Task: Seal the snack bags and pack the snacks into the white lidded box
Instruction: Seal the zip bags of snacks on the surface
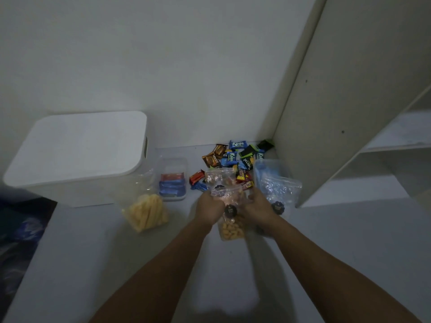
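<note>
Two hands on one clear bag [229, 220] of orange puffs at centre, near the pile of wrapped snacks [235, 159]. Left to right: white box [77, 150], lid on, at far left against the wall; bag of yellow sticks [147, 213] just in front of it; small clear tub [173, 180] w/ blue and red packets; then left hand [208, 206] and right hand [257, 206], each w/ fingers curled on the bag's top edge, one per side. Right of them, blue-tinted bags [277, 185].

Handling, as a guess: bag is light, thin, floppy, prob. slippery; puffs crush easily. Best held at the top strip, pinching along the seal, not the belly.

Surface is pale, smooth, flat. Room dim; white wall behind, shelf unit [349, 101] at right, dark cloth [16, 229] at left edge.
</note>
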`<action>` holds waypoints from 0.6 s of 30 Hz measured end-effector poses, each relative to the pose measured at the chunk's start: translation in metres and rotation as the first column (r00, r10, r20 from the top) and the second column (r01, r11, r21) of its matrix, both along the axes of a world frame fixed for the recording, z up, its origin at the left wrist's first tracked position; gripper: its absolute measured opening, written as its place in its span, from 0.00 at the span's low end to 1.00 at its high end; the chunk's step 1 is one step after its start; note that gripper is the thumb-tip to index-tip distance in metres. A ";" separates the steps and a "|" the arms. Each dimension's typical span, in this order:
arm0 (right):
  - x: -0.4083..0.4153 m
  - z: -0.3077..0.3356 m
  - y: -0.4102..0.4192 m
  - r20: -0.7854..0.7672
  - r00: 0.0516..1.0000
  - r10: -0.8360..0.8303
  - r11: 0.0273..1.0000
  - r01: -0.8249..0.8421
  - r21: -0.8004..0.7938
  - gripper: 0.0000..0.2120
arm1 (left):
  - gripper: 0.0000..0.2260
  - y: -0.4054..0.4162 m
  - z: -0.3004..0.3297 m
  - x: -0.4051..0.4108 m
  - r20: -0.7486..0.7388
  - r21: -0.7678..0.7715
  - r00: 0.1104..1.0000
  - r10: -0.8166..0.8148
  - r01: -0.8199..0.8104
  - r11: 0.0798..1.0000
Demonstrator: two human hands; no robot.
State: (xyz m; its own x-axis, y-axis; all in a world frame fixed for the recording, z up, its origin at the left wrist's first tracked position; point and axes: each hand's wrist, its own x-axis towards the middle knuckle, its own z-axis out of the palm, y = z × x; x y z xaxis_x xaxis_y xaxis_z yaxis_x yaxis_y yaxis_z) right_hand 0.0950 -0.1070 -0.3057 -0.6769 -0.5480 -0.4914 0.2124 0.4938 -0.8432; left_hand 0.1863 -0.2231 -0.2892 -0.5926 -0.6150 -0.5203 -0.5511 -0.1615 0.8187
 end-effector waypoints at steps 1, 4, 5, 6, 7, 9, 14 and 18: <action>-0.001 -0.002 0.000 0.005 1.000 0.011 1.000 -0.011 0.024 0.14 | 0.15 0.001 0.001 0.000 -0.007 0.021 1.000 0.005 -0.005 1.000; -0.005 -0.007 -0.002 -0.001 0.999 0.043 0.996 -0.043 0.075 0.17 | 0.16 0.001 0.003 -0.002 0.005 0.074 1.000 0.029 -0.029 0.997; -0.006 -0.010 -0.003 0.005 0.999 0.045 0.997 -0.045 0.070 0.17 | 0.17 0.000 0.003 -0.002 0.006 0.080 0.999 0.052 -0.052 0.995; -0.007 -0.014 -0.004 0.015 0.999 0.036 0.997 -0.037 0.068 0.16 | 0.17 -0.001 0.002 -0.002 0.018 0.076 0.997 0.074 -0.075 0.994; -0.007 -0.013 -0.005 0.020 0.999 0.026 0.998 -0.028 0.059 0.15 | 0.16 -0.002 0.000 -0.002 0.023 0.066 0.996 0.088 -0.090 0.994; -0.007 -0.018 -0.007 0.007 1.000 0.016 0.998 -0.016 0.060 0.12 | 0.13 -0.002 -0.002 -0.001 0.029 0.031 0.992 0.124 -0.125 0.992; -0.001 -0.009 -0.007 -0.058 0.998 0.002 1.000 -0.001 0.029 0.08 | 0.08 -0.002 0.000 0.008 -0.016 -0.066 0.978 0.206 -0.206 0.976; -0.002 -0.004 -0.002 -0.165 0.986 -0.017 1.000 0.015 -0.010 0.07 | 0.05 -0.009 0.005 0.028 -0.083 -0.038 0.975 0.208 -0.212 0.977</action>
